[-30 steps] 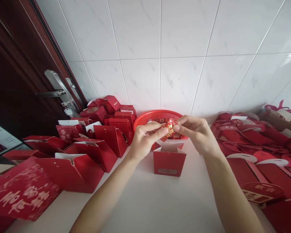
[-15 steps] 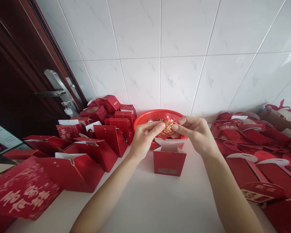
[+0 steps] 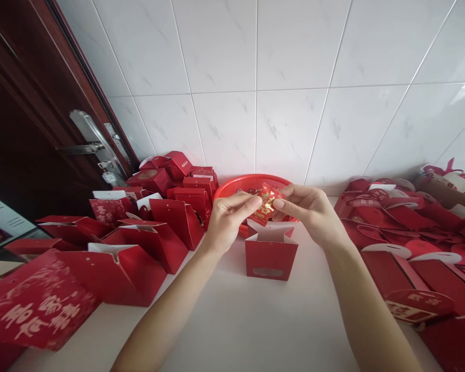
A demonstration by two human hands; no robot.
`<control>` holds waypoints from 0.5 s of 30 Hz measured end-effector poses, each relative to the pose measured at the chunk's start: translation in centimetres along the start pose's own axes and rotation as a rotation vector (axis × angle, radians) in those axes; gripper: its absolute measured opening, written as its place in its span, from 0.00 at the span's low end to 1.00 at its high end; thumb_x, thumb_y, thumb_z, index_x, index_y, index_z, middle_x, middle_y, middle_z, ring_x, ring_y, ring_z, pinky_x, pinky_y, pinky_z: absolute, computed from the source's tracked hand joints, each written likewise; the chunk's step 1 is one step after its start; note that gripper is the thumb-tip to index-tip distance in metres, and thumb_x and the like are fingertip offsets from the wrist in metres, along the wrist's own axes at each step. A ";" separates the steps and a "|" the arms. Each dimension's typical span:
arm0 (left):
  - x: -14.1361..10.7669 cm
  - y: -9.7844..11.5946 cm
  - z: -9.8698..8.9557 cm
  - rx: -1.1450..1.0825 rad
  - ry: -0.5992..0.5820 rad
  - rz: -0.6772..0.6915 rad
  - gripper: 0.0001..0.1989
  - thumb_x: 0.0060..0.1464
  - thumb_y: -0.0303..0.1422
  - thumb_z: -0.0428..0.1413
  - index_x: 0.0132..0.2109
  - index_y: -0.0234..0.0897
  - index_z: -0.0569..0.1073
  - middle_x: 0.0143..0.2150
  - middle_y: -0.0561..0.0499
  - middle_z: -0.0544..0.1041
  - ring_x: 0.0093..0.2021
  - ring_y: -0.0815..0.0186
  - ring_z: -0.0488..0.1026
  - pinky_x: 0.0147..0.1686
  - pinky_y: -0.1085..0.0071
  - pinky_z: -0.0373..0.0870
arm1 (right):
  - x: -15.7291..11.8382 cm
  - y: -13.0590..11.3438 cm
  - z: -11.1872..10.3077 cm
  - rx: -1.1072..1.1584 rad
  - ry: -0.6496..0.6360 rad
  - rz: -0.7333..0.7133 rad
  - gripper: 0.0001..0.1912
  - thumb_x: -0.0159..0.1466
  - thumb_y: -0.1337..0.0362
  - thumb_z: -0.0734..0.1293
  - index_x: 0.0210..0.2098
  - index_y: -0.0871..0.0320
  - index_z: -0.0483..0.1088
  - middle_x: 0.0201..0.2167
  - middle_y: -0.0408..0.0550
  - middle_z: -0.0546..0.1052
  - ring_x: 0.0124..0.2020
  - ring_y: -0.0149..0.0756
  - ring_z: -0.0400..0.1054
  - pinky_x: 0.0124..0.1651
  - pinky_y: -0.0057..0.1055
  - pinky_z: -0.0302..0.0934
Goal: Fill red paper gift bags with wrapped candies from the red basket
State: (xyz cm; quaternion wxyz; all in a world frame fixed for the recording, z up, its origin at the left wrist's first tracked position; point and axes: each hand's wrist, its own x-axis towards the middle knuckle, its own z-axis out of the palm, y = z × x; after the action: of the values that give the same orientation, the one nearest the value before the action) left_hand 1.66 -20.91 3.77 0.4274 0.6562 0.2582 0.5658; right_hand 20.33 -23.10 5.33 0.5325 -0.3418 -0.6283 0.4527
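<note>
At the frame's centre, the left hand (image 3: 227,219) and right hand (image 3: 312,212) both pinched a red packet (image 3: 266,204).

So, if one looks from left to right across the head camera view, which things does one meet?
Dark door, left hand, red-and-gold packet, right hand, pile of red boxes.

We saw red packet (image 3: 266,207), gold print; red carton (image 3: 271,256), white inside; orange-red basket (image 3: 251,180), dotted mesh; white tiles (image 3: 222,49), grey veins; dark reddish-brown door (image 3: 27,98); white tabletop (image 3: 251,325).
</note>
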 end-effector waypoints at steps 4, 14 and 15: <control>0.0 -0.1 0.1 -0.004 0.007 -0.029 0.12 0.57 0.39 0.63 0.28 0.39 0.82 0.27 0.53 0.74 0.32 0.67 0.68 0.36 0.69 0.66 | 0.1 0.1 0.0 0.011 0.007 -0.009 0.16 0.57 0.51 0.76 0.31 0.58 0.76 0.27 0.46 0.79 0.29 0.34 0.75 0.36 0.32 0.73; -0.1 0.0 0.3 -0.006 -0.023 -0.083 0.12 0.57 0.39 0.63 0.29 0.38 0.81 0.31 0.51 0.79 0.33 0.66 0.72 0.35 0.70 0.68 | 0.1 0.3 -0.1 0.013 -0.037 0.019 0.15 0.58 0.53 0.76 0.29 0.58 0.75 0.27 0.45 0.78 0.28 0.33 0.74 0.35 0.31 0.72; -0.1 0.1 0.3 0.010 -0.021 -0.072 0.13 0.57 0.39 0.62 0.27 0.37 0.80 0.29 0.52 0.78 0.31 0.67 0.71 0.34 0.70 0.67 | 0.1 0.3 -0.1 0.010 -0.053 0.030 0.15 0.58 0.53 0.76 0.30 0.58 0.76 0.27 0.45 0.78 0.28 0.33 0.74 0.35 0.31 0.71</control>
State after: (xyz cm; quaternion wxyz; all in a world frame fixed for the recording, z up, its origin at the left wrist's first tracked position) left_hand 1.94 -21.10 3.82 0.4470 0.6546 0.2799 0.5417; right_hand 20.41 -22.88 5.12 0.5105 -0.3365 -0.6348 0.4724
